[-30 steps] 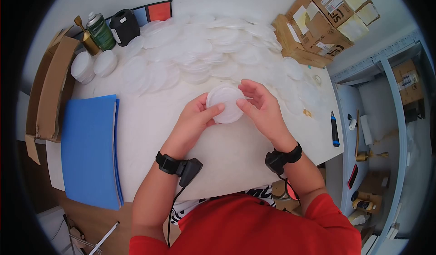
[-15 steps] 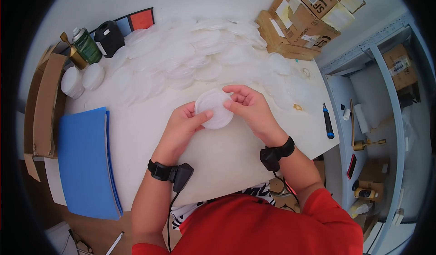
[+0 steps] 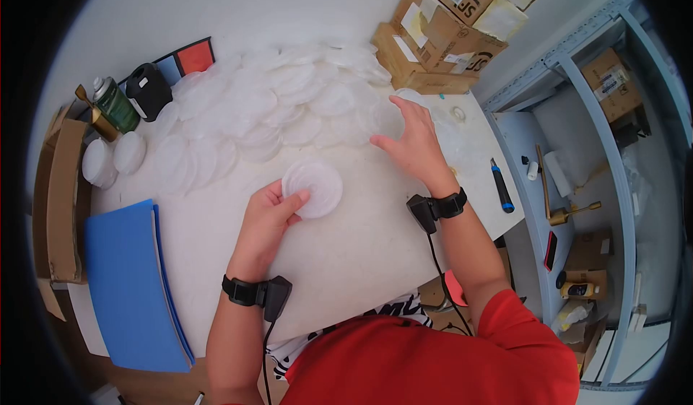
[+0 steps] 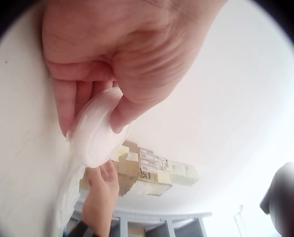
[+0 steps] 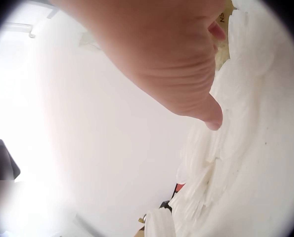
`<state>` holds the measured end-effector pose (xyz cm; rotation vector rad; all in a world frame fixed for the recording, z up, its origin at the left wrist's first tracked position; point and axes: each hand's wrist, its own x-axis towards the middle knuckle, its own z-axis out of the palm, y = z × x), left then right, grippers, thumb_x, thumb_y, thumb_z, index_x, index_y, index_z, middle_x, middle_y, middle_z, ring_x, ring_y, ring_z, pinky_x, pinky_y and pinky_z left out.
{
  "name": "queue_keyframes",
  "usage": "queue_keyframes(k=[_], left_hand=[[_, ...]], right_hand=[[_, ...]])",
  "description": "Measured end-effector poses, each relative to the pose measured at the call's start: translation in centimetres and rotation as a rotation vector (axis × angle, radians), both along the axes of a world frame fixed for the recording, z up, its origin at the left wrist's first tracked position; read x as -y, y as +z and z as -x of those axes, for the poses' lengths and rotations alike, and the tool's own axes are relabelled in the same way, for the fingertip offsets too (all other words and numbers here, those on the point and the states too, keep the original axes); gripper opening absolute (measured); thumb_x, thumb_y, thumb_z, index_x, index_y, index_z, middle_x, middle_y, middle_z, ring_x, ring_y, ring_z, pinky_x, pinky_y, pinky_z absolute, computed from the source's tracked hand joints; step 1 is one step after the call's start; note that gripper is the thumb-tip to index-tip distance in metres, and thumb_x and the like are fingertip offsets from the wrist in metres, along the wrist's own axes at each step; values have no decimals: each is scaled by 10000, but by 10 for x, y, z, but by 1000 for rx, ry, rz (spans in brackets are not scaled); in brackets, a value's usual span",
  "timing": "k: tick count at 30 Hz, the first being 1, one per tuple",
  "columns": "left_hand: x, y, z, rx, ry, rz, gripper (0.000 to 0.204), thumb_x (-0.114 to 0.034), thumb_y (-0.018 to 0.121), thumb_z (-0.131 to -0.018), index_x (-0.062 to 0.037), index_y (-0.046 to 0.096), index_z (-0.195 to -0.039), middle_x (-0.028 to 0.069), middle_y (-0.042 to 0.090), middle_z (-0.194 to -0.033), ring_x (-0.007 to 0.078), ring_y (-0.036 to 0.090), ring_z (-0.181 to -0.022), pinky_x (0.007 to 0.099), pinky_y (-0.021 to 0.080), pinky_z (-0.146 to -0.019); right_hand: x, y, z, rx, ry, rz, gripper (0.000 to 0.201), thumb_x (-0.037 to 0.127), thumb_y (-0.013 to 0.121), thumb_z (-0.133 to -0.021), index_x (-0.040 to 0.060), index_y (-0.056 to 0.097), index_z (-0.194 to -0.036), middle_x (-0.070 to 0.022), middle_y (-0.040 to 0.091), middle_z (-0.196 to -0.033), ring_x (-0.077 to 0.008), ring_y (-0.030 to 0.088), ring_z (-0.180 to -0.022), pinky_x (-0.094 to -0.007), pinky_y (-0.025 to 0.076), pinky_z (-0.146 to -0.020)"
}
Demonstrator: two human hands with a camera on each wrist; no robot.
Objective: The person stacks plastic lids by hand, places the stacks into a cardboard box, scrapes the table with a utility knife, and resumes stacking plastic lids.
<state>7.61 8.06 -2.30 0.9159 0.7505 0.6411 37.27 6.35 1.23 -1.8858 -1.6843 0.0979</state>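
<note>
The left hand pinches a small stack of translucent round lids over the table, thumb on the top face and fingers beneath. In the left wrist view the lids are tilted, seen partly edge-on between thumb and fingers. The right hand is raised apart from them, thumb and fingers spread, at the right part of a wide heap of similar lids. Whether it touches any lid cannot be told. In the right wrist view the thumb of the right hand points toward the heap.
Blue folders lie at the table's left, near an open cardboard box, two lid stacks, a green can and a black bottle. Cartons stand at the back right. A utility knife lies near the right edge.
The right hand has let go of the lids and moved away toward the heap, its fingers spreading. The left hand keeps hold of them. The head view has shifted.
</note>
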Motion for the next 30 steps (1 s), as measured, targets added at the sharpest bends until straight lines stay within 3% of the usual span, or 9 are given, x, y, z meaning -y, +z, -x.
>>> queue_keyframes(k=[6,12,16,19,21,22,27,30], left_hand=[[0,-2,0,7,-4,-1,283,-136,674,-997,14,672,-1236,34,739,-1109,76,684,-942,236,542,-843],[-3,-8,-1,64,25,35,350,-130,657,-1005,34,614,-1310,67,710,-1201,129,683,-1064,298,551,-956],[-1,-3,-2,122,42,45,366,-132,624,-1021,45,586,-1339,92,694,-1240,161,681,-1104,329,551,-985],[0,3,-3,139,72,64,354,-155,602,-1036,40,582,-1332,99,691,-1236,169,683,-1099,336,554,-977],[2,6,-4,135,99,83,344,-175,594,-1044,32,584,-1318,98,691,-1225,171,683,-1093,340,554,-971],[2,7,-4,164,78,80,346,-188,583,-1051,28,582,-1322,99,689,-1229,170,683,-1093,340,557,-964],[0,3,-1,209,66,116,384,-242,512,-1087,33,556,-1351,127,671,-1280,198,678,-1135,365,561,-981],[-1,7,-3,246,71,155,443,-352,443,-1114,16,567,-1327,128,675,-1271,210,675,-1145,371,545,-1000]], right_hand=[[-9,-5,-20,130,-6,98,902,288,884,-723,40,477,-1488,-194,545,-1429,-359,436,-1376,-486,308,-1157],[-12,-4,-20,104,21,152,901,265,876,-726,51,466,-1499,-188,548,-1415,-345,446,-1377,-468,294,-1154],[-2,-1,-2,124,41,50,876,223,871,-734,60,469,-1494,-186,518,-1436,-345,453,-1366,-465,306,-1153],[22,20,33,-24,177,-24,866,155,872,-732,62,467,-1492,-189,483,-1456,-354,468,-1349,-459,364,-1133],[35,29,54,-122,374,-49,869,97,871,-725,55,463,-1492,-189,472,-1453,-365,494,-1323,-448,423,-1102],[38,30,61,-64,435,-81,884,80,874,-712,59,463,-1494,-189,485,-1437,-379,516,-1296,-444,448,-1085],[39,21,83,-56,559,-48,898,94,886,-688,64,475,-1486,-194,502,-1417,-391,520,-1280,-451,451,-1070],[36,20,88,5,582,-57,897,103,894,-676,67,488,-1475,-196,509,-1408,-393,520,-1273,-458,455,-1050]])
